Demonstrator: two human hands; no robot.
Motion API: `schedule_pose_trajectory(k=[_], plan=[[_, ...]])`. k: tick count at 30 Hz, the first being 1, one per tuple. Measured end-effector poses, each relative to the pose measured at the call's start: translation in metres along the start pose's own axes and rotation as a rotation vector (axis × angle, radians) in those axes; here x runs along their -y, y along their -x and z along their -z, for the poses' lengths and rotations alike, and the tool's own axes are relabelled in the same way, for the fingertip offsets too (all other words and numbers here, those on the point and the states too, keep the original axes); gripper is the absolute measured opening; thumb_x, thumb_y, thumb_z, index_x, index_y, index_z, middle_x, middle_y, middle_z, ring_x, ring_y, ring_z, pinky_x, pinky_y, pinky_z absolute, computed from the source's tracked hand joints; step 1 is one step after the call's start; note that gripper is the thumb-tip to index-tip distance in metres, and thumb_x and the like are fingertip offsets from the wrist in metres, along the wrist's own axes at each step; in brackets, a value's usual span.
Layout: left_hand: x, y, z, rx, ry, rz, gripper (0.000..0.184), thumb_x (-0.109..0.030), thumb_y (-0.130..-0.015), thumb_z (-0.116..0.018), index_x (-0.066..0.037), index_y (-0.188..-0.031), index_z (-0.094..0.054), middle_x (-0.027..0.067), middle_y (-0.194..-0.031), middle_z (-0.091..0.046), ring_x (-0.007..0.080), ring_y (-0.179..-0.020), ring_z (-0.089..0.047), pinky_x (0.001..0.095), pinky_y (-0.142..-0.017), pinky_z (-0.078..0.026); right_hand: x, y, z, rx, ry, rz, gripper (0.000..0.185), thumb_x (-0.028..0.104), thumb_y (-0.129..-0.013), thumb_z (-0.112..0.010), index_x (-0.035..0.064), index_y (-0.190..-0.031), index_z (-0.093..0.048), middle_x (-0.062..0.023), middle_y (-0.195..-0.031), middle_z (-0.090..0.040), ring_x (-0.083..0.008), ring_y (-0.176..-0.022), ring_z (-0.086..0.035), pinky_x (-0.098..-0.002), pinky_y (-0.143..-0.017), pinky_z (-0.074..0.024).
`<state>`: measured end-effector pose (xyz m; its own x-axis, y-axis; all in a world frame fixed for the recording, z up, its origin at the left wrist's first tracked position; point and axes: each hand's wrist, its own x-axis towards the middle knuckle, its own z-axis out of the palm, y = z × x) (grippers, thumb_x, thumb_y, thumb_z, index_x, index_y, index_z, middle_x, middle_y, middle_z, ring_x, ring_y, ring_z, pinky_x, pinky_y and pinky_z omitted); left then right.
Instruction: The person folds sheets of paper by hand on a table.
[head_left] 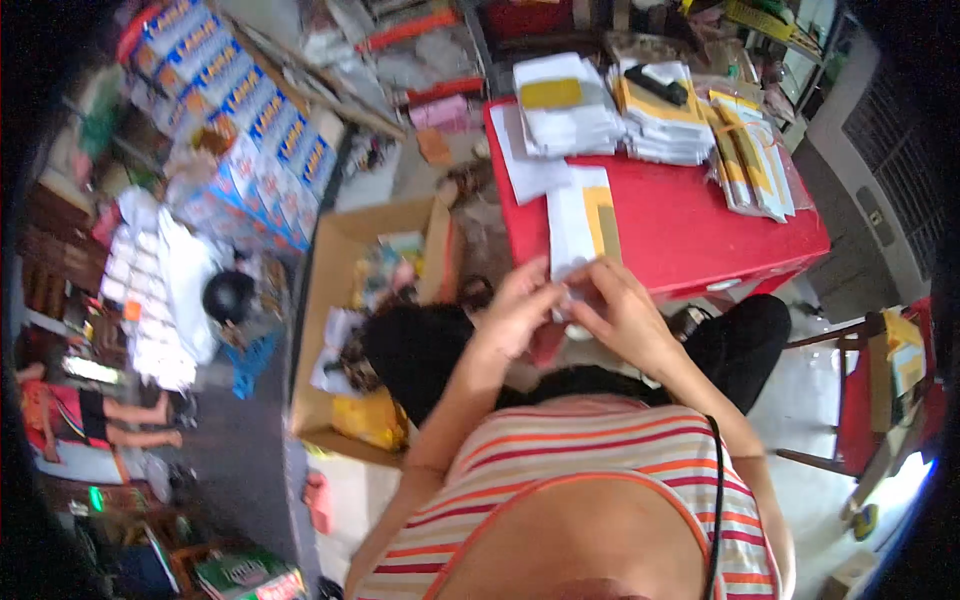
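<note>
Both hands meet at the front edge of the red table [680,225]. My left hand [518,308] has its fingers bent inward, close to the other hand. The fingers of my right hand [620,312] curl around something small and pale that I cannot make out. Just beyond the fingertips lies a white and yellow paper piece [572,225], its near end partly hidden by the hands. Behind it are a stack of white papers [570,125] with a yellow piece on top, a second stack [665,130] with a black object [655,85], and a bundle in clear plastic [750,160].
An open cardboard box [325,290] with mixed items stands left of my legs. Blue and white cartons [250,110] are piled at the upper left. A person [70,415] is at the far left. A chair [850,400] stands at the right.
</note>
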<state>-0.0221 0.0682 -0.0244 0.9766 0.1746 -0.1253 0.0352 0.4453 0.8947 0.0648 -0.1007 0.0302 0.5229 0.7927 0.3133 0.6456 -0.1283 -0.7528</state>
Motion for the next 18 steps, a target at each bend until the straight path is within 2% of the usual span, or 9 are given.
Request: schedule_pose_trajectory(k=[4, 6, 7, 10, 11, 13, 14, 16, 18], plan=[[-0.016, 0.002, -0.013, -0.042, -0.068, 0.083, 0.038, -0.012, -0.1, -0.057, -0.002, -0.136, -0.051, 0.0056, -0.115, -0.065, 0.0118, -0.099, -0.063, 0.0256, -0.081, -0.053, 0.0, 0.003, 0.006, -0.009, -0.043, -0.073, 0.029, 0.015, -0.09, -0.068, -0.001, -0.111, -0.058, -0.0208, -0.101, -0.064, -0.0377, -0.095, -0.064, -0.0438, -0.082, -0.0514], [-0.021, 0.005, -0.019, -0.065, -0.146, 0.079, 0.042, -0.014, -0.1, -0.058, -0.001, -0.139, -0.047, 0.0064, -0.117, -0.064, 0.0127, -0.101, -0.062, 0.0267, -0.082, -0.052, -0.001, 0.002, 0.01, 0.066, -0.231, -0.237, 0.029, 0.012, -0.091, -0.068, -0.0009, -0.115, -0.059, -0.016, -0.1, -0.067, -0.0257, -0.089, -0.068, -0.0359, -0.076, -0.0531], [-0.022, 0.006, -0.02, -0.101, -0.233, 0.083, 0.046, -0.015, -0.101, -0.058, 0.0, -0.142, -0.044, 0.0072, -0.119, -0.063, 0.0137, -0.104, -0.062, 0.0279, -0.084, -0.051, -0.012, 0.004, 0.007, 0.027, -0.148, -0.116, 0.028, 0.012, -0.092, -0.067, -0.0022, -0.115, -0.059, -0.0161, -0.099, -0.069, -0.0225, -0.088, -0.068, -0.0345, -0.074, -0.0533], [-0.015, 0.009, -0.018, 0.003, -0.357, -0.113, 0.05, -0.015, -0.101, -0.058, -0.001, -0.145, -0.039, 0.0097, -0.119, -0.062, 0.015, -0.104, -0.062, 0.0286, -0.083, -0.051, -0.018, 0.006, 0.008, 0.043, -0.212, -0.102, 0.023, 0.014, -0.092, -0.066, -0.0023, -0.107, -0.061, -0.0197, -0.099, -0.065, -0.0354, -0.092, -0.066, -0.0409, -0.08, -0.052], [-0.026, 0.018, -0.021, -0.059, -0.552, -0.029, 0.049, -0.012, -0.099, -0.06, -0.001, -0.144, -0.042, 0.0106, -0.117, -0.063, 0.0157, -0.102, -0.063, 0.0301, -0.083, -0.053, -0.018, 0.007, 0.01, 0.053, -0.201, -0.099, 0.023, 0.014, -0.092, -0.066, -0.0023, -0.107, -0.061, -0.0197, -0.099, -0.065, -0.0354, -0.092, -0.066, -0.041, -0.08, -0.052], [-0.056, 0.034, -0.011, -0.109, -1.091, -0.419, 0.052, -0.005, -0.087, -0.074, 0.0, -0.134, -0.052, 0.0099, -0.115, -0.064, 0.018, -0.101, -0.065, 0.0322, -0.087, -0.055, -0.019, 0.008, 0.014, 0.093, -0.18, -0.112, 0.021, 0.013, -0.092, -0.066, -0.0023, -0.106, -0.061, -0.0187, -0.098, -0.064, -0.0339, -0.09, -0.065, -0.0396, -0.078, -0.0514], [-0.088, 0.047, -0.013, -0.224, -1.176, -0.566, 0.055, -0.005, -0.082, -0.078, -0.001, -0.132, -0.054, 0.0118, -0.124, -0.06, 0.0215, -0.114, -0.062, 0.0353, -0.096, -0.052, -0.019, 0.008, 0.016, 0.104, -0.166, -0.112, 0.021, 0.013, -0.092, -0.066, -0.0023, -0.106, -0.061, -0.0187, -0.098, -0.064, -0.0339, -0.09, -0.065, -0.0396, -0.078, -0.0514], [-0.16, 0.085, -0.053, -0.441, -0.863, -0.826, 0.067, -0.017, -0.071, -0.088, -0.006, -0.129, -0.057, 0.014, -0.133, -0.058, 0.0264, -0.124, -0.056, 0.0402, -0.106, -0.043, -0.021, 0.01, 0.015, 0.095, -0.151, -0.102, 0.017, 0.011, -0.093, -0.066, -0.0007, -0.105, -0.063, -0.0106, -0.096, -0.063, -0.0216, -0.081, -0.063, -0.0326, -0.072, -0.0501], [-0.208, 0.102, -0.056, -0.317, -0.822, -1.405, 0.074, -0.024, -0.068, -0.091, -0.005, -0.13, -0.056, 0.018, -0.136, -0.056, 0.0317, -0.127, -0.053, 0.0449, -0.109, -0.04, -0.031, 0.011, 0.011, 0.084, -0.129, -0.06, 0.016, 0.011, -0.093, -0.065, -0.0004, -0.105, -0.063, -0.011, -0.096, -0.063, -0.022, -0.081, -0.062, -0.0329, -0.072, -0.0494]])
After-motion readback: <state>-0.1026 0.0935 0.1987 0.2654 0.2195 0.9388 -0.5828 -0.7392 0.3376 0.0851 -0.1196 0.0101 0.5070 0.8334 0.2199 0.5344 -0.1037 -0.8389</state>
